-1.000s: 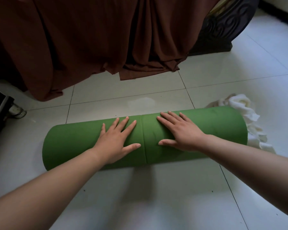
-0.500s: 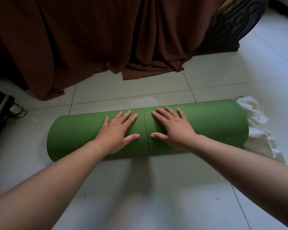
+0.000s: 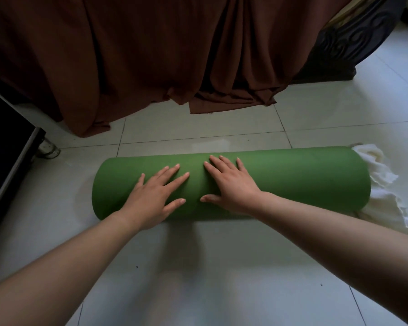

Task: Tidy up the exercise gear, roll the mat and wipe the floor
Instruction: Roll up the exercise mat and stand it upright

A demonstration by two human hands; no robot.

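Rolling of the green mat (image 3: 292, 180) is judged to be the step in hand, and close to finished: no flat length is seen beyond the roll. The mat lies as a thick cylinder on the tiled floor (image 3: 198, 267). Near the mat's middle, the left hand (image 3: 156, 196) and the right hand (image 3: 231, 184) are laid flat on top, fingers straight and spread; nothing is gripped. A crumpled white cloth (image 3: 384, 208) lies just beside the mat's right end. Next, the roll probably needs to be grasped firmly so it cannot spring open, then set aside, before the cloth is taken up for wiping.
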